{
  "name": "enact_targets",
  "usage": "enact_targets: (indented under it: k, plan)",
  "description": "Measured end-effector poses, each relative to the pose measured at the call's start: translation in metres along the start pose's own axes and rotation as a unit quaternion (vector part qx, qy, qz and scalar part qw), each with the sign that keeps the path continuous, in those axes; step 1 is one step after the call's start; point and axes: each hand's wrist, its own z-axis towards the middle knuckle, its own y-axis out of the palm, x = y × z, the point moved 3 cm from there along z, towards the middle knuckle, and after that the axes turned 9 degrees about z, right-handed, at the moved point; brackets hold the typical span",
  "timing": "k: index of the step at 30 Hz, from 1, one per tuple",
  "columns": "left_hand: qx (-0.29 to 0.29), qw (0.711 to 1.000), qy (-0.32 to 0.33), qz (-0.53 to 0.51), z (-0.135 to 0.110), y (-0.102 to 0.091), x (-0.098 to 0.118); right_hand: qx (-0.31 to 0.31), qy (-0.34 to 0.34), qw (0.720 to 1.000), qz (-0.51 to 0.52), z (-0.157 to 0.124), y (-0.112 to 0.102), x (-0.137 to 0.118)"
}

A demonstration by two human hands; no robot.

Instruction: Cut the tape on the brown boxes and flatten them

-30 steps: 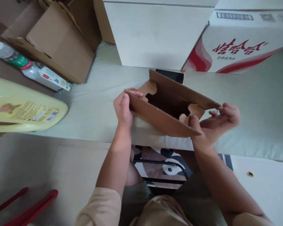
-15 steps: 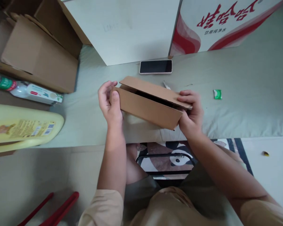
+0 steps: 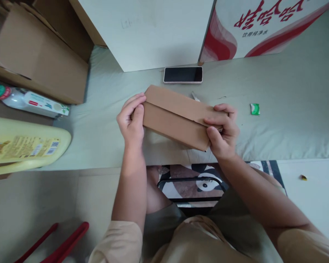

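Jug (image 3: 27, 148) cut off at left; left hand (image 3: 132, 118) has fingers closed on box's (image 3: 178, 113) left end, over cloth (image 3: 296, 117) near its front edge. Pointed tip (image 3: 195, 96) behind box, rest hidden. Right hand (image 3: 224, 129), fingers clamped, hides right end; cloth runs past green packet (image 3: 254, 109).

Dim, cool light leaves a soft shadow on the floor (image 3: 53, 197), detail mostly sharp.
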Motion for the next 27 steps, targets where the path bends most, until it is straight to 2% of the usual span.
enact_targets:
  k: [5,14,20,27]
  plan:
    - [0.011,1.000,-0.002,0.017,-0.0014,-0.0010,0.0000,0.008,0.018,1.000,-0.012,-0.0011,-0.0002,0.0007]
    - [0.023,0.997,0.077,0.002,-0.0001,-0.0024,-0.0048,0.039,0.000,0.995,0.095,-0.0041,-0.0009,0.0093]
    - [0.015,0.998,0.066,0.012,0.0001,-0.0022,-0.0031,0.041,0.051,0.993,0.099,-0.0026,-0.0001,0.0071]
    - [0.011,0.998,0.059,0.002,0.0002,-0.0024,-0.0021,0.040,0.070,0.991,0.110,-0.0015,0.0003,0.0053]
